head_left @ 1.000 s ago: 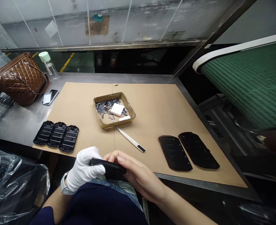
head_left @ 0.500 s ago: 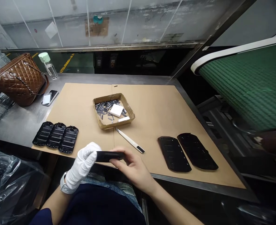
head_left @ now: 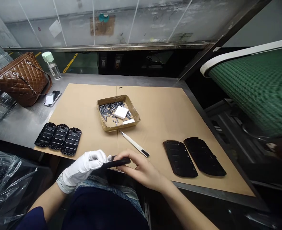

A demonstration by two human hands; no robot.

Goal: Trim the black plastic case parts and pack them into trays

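A gloved left hand (head_left: pixel 83 167) and a bare right hand (head_left: pixel 142 171) are holding a thin black moulded plastic part (head_left: pixel 117 163) edge-on at the near edge of the worktop (head_left: pixel 18 126). The right fingers (head_left: pixel 128 156) are pinching its long edges, while the gloved fingers are closing on its left end. It is probably light, stiff and slick, so its long edges look like the safest hold. No label or writing is legible on it. A white-handled utility knife (head_left: pixel 134 144) is lying just beyond the hands.

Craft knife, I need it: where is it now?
In the head view, the craft knife lies on the cardboard, just below the tray, above the right hand.
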